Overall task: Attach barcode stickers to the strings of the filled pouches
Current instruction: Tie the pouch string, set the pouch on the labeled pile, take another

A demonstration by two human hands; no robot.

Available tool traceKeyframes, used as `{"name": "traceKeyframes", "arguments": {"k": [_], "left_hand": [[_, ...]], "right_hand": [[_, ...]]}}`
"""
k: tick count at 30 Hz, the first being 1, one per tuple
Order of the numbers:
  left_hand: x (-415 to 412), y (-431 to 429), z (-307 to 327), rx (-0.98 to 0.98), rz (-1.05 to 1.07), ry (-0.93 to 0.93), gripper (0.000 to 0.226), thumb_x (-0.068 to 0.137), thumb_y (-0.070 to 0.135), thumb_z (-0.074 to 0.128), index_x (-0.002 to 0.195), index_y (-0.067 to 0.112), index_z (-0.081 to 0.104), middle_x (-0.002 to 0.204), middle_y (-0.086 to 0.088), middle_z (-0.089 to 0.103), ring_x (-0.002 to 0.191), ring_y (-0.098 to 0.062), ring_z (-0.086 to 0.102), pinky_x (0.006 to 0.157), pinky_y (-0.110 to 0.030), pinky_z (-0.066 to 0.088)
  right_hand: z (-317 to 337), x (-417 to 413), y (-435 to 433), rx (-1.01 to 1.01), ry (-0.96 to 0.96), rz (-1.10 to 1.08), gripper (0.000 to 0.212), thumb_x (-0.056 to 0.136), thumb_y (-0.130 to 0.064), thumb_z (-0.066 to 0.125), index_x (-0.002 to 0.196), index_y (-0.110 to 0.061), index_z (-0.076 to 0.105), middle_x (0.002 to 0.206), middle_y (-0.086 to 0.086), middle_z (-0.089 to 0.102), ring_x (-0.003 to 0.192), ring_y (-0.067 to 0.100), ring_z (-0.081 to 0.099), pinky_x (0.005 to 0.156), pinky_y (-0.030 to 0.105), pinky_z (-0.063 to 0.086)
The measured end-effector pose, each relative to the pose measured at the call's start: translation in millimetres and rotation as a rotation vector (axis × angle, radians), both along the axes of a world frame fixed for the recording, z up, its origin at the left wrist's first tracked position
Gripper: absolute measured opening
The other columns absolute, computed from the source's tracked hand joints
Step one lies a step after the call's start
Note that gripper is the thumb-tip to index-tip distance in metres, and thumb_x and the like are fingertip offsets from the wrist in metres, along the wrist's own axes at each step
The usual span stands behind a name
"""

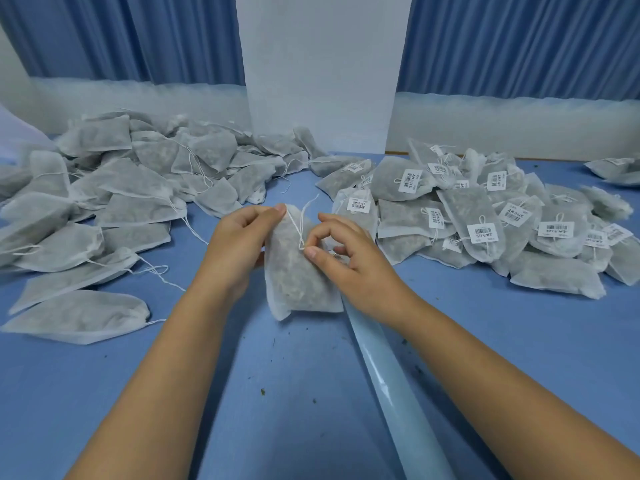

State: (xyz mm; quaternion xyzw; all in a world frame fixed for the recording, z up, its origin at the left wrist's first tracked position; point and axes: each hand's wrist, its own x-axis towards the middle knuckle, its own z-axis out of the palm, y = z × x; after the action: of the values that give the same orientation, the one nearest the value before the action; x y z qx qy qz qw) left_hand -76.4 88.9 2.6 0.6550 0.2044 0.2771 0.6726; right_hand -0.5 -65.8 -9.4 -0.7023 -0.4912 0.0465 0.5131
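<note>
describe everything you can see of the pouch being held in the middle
The pouch is a whitish, translucent, fabric-like bag with dark loose filling showing through. It stands tilted over the blue table, drawstring end up. The left hand grips its upper left edge; the right hand pinches its thin white string, whose loose ends stick upward. No barcode sticker shows on it. Its lower right corner lies by a glossy pale strip.

**Bare arms, no sleeves**

I'm seeing two forearms reaching in from the bottom edge, both uncovered right up to where the picture cuts them off. The left hand (239, 244) wears no glove or watch. The right hand (346, 258) shows a small glint at one finger, perhaps a ring.
</note>
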Motion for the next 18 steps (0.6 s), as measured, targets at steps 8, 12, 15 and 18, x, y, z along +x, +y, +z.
{"name": "traceKeyframes", "arguments": {"k": [8, 12, 15, 18], "left_hand": [[3.3, -8.8, -0.2, -0.043, 0.011, -0.096, 0.017, 0.093, 0.03, 0.067, 0.086, 0.014, 0.069, 0.088, -0.007, 0.067, 0.082, -0.019, 0.063, 0.077, -0.035, 0.053], [-0.5, -4.1, -1.9, -0.038, -0.176, 0.022, 0.044, 0.072, 0.05, 0.075, 0.094, 0.013, 0.072, 0.095, -0.006, 0.074, 0.087, -0.02, 0.072, 0.076, -0.032, 0.058], [-1.0, -5.2, -4.7, 0.025, -0.272, 0.114, 0.025, 0.078, 0.043, 0.075, 0.082, 0.019, 0.079, 0.089, -0.003, 0.077, 0.083, -0.015, 0.074, 0.068, -0.025, 0.059], [2.0, -2.3, -8.7, 0.006, -0.222, 0.122, 0.017, 0.085, 0.032, 0.073, 0.082, 0.017, 0.078, 0.085, -0.003, 0.077, 0.077, -0.013, 0.073, 0.063, -0.023, 0.058]], "right_hand": [[-1.0, 3.8, -1.5, 0.096, 0.048, 0.032, 0.005, 0.096, -0.014, 0.061, 0.093, -0.018, 0.062, 0.087, -0.017, 0.06, 0.084, 0.011, 0.055, 0.077, 0.035, 0.044], [-1.6, 9.1, -2.0, 0.17, 0.099, 0.004, 0.004, 0.094, -0.014, 0.062, 0.092, -0.017, 0.063, 0.089, -0.02, 0.06, 0.085, 0.002, 0.055, 0.077, 0.027, 0.044], [-1.9, 11.5, -2.3, 0.154, 0.16, 0.037, 0.006, 0.093, -0.011, 0.064, 0.091, -0.017, 0.064, 0.093, -0.014, 0.063, 0.091, 0.007, 0.059, 0.081, 0.03, 0.047], [1.6, 16.6, -4.5, 0.176, 0.231, 0.024, 0.015, 0.092, -0.005, 0.064, 0.09, -0.019, 0.067, 0.098, -0.008, 0.069, 0.099, 0.01, 0.063, 0.09, 0.027, 0.05]]}}
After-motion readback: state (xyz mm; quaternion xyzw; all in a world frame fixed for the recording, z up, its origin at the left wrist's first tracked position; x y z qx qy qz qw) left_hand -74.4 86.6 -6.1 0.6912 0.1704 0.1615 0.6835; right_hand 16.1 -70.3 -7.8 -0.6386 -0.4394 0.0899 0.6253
